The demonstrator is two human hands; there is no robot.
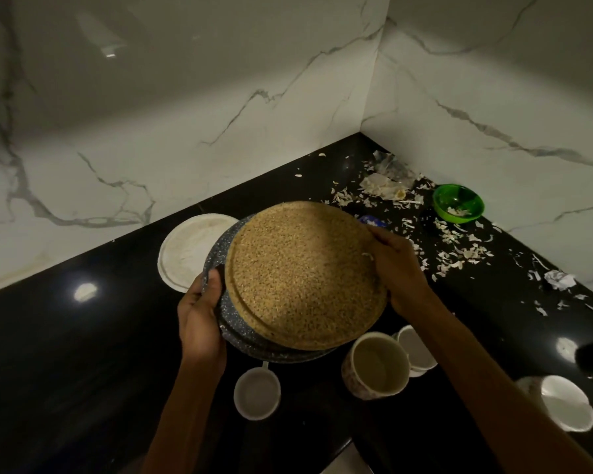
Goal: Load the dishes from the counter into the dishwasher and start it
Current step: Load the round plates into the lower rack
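Note:
A tan speckled plate (302, 271) lies on top of a blue speckled plate (233, 333), both held above the black counter (83, 354). My left hand (201, 316) grips the blue plate's left rim, thumb on top. My right hand (396, 268) grips the tan plate's right edge. A white plate (189, 251) lies on the counter behind and to the left of them. Several cups stand in front: a small white one (256, 393), a patterned mug (377, 366), another white cup (416, 350) behind it, and a white cup (565, 403) at the right.
A green bowl (458, 202) with scraps sits near the right marble wall. Pale peelings and crumpled wrappers (456, 248) litter the counter's far right corner. Marble walls (220, 114) close the corner on two sides. The counter's front edge runs at bottom centre.

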